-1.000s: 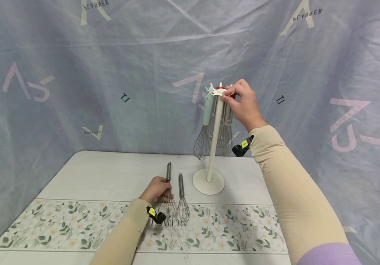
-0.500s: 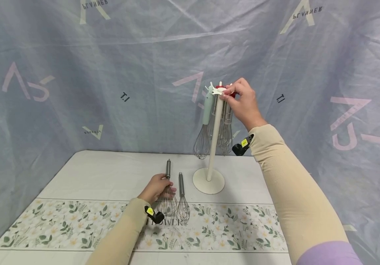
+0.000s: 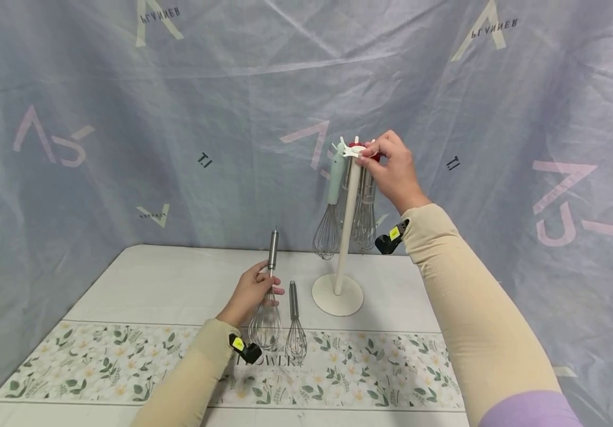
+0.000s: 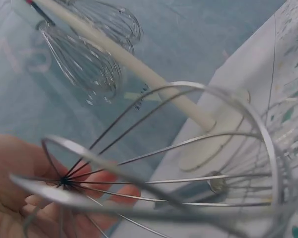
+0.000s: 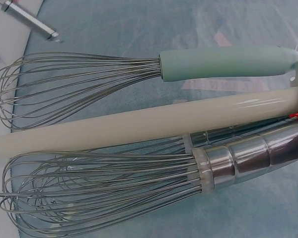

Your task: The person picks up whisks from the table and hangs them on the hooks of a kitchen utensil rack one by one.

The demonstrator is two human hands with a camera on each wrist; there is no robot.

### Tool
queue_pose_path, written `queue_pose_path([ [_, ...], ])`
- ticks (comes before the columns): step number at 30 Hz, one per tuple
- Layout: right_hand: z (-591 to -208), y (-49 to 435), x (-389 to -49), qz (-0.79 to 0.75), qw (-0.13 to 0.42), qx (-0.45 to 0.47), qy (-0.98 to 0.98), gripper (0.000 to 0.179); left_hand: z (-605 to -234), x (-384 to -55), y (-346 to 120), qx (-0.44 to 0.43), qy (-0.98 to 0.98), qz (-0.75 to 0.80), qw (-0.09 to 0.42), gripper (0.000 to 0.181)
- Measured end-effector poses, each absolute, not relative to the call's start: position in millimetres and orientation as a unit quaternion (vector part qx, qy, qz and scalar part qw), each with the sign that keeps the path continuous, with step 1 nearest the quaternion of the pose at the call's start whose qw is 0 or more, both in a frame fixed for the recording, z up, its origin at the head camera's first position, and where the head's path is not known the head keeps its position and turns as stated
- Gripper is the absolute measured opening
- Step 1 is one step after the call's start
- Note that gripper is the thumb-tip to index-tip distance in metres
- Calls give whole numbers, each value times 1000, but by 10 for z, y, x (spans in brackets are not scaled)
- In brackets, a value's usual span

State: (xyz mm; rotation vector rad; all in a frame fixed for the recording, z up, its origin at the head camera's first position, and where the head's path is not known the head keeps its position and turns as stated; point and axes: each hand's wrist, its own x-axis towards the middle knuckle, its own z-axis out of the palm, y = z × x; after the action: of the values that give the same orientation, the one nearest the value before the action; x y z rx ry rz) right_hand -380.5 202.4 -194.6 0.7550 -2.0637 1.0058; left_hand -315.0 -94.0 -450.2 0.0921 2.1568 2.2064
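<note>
In the head view my left hand grips a steel whisk around the top of its wires, handle upright and raised off the table. Beside it a smaller steel whisk lies on the table. My right hand pinches the white hooked top of a cream stand. From the hooks hang a whisk with a mint handle and steel-handled whisks, which have some red at the top. The left wrist view shows the held whisk's wire loops up close.
The stand's round base sits on a white table with a floral band. A grey-blue printed cloth hangs behind the table. Hanging whisk wires reach down left of the pole.
My left hand has lifted its whisk upward off the table, and the handle now stands higher, against the cloth. The right hand stays on the stand's top.
</note>
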Motion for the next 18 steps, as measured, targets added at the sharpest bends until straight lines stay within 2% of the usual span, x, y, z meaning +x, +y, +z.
queue_pose_path([
  [8,-1952,2041,-3811,389,360,299,-794,13,-4134,-3057,-874,87,715,693,-34,61],
  [18,-1956,2026,-3812,392,354,296,-796,13,-3693,-2904,-803,183,707,680,-70,63],
])
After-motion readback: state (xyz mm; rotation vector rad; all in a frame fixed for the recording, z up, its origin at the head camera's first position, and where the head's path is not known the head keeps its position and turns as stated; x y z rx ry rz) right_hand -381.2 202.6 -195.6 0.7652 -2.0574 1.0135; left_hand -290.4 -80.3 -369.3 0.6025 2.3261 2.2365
